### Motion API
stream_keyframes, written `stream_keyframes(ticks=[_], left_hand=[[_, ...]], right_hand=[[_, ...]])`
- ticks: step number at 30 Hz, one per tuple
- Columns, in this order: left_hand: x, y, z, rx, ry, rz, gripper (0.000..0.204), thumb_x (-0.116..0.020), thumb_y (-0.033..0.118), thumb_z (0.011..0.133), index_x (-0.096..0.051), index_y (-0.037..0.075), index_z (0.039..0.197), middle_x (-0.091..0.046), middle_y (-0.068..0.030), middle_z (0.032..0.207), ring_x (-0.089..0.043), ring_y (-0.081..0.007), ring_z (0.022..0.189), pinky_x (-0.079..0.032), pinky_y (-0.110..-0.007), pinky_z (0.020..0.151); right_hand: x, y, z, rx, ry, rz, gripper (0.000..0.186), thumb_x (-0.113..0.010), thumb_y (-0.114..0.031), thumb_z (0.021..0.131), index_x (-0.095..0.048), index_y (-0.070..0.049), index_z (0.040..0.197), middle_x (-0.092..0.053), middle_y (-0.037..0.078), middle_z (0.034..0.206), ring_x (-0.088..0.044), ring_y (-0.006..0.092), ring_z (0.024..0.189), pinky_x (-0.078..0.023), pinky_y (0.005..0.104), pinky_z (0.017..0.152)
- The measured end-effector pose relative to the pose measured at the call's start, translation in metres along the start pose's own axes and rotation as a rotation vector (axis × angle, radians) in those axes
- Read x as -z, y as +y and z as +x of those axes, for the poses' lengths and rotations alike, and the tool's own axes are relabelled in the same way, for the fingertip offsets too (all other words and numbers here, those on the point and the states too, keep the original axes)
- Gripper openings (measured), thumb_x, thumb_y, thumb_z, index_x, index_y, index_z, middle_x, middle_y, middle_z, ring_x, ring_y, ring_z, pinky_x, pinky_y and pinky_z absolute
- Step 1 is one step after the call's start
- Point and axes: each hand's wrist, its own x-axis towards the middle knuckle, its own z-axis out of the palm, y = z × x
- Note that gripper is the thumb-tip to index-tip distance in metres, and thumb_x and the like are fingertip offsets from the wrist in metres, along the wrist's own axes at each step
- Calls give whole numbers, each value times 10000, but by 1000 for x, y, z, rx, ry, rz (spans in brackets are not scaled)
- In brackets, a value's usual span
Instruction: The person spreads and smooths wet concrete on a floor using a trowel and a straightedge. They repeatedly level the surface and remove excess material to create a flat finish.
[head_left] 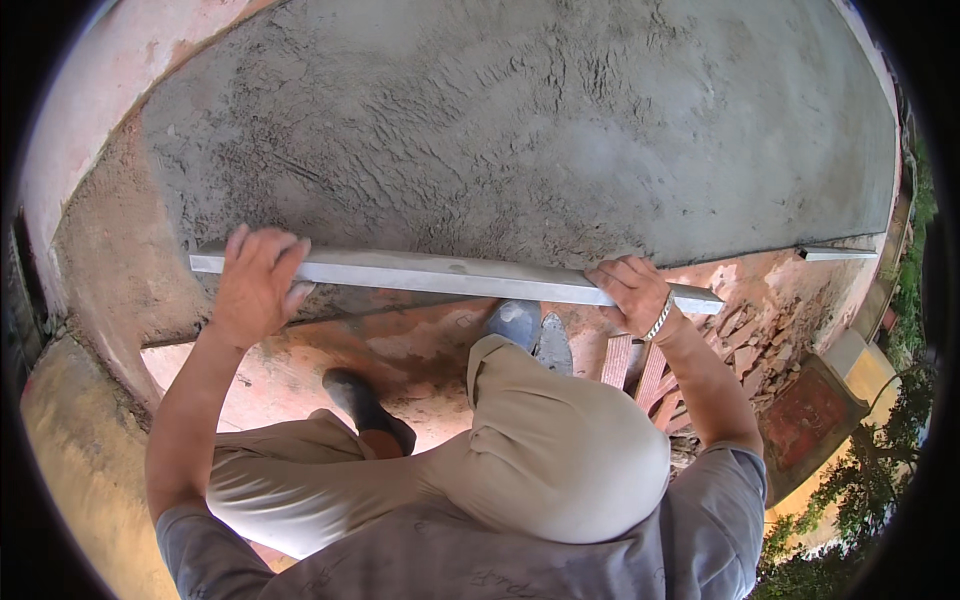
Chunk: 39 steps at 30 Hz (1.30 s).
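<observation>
A long straight metal screed bar (450, 272) lies across the lower edge of a broad patch of wet grey mortar (450, 130). Near the bar's left end, my left hand (258, 285) grips it with the fingers over the top. My right hand (635, 293), with a bracelet at the wrist, is closed round it toward the other end. Ridges and drag marks cover much of the mortar; its right part looks smoother. Whether the bar presses on the mortar along its full length I cannot tell.
Broken brick pieces (745, 345) are heaped at the right. A short metal bar (838, 253) rests near the mortar's right edge. My dark-shod foot (368, 408) stands on the reddish ground below. A worn reddish panel (808, 425) and green foliage (835, 500) are at lower right.
</observation>
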Motion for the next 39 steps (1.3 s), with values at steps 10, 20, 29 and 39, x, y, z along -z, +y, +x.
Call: stream_keyframes(ticks=[10,20,29,39], left_hand=[[-102,64,-43,-79,-48,-169,381,-753,217,671,-635,99,1014,-543,-58,925,-597,-256,894,-506,-413,732],[-111,53,-52,-13,-26,-212,397,-750,216,655,-656,102,1023,-544,-50,920,-595,-241,882,-530,-393,693],[-112,48,-44,-13,-11,-160,343,-749,211,677,-645,111,988,-535,-44,916,-584,-248,900,-528,-417,701],[-119,76,-19,-8,-7,-242,296,-718,188,695,-625,125,970,-522,-42,914,-574,-251,918,-537,-434,709]], right_hand=[[-21,19,-19,-156,-12,-205,467,-738,-104,644,-679,-120,1107,-644,31,1103,-580,253,1026,-434,422,923],[-64,5,-21,-257,24,-221,475,-744,-103,652,-681,-146,1121,-614,44,1125,-573,268,1047,-441,439,934],[-73,-3,-30,-307,102,-245,473,-750,-114,672,-680,-166,1137,-608,37,1106,-582,262,1028,-443,440,936],[-65,20,-54,-434,115,-344,401,-722,-115,714,-698,-190,1108,-620,2,1092,-580,234,1051,-422,448,997]])
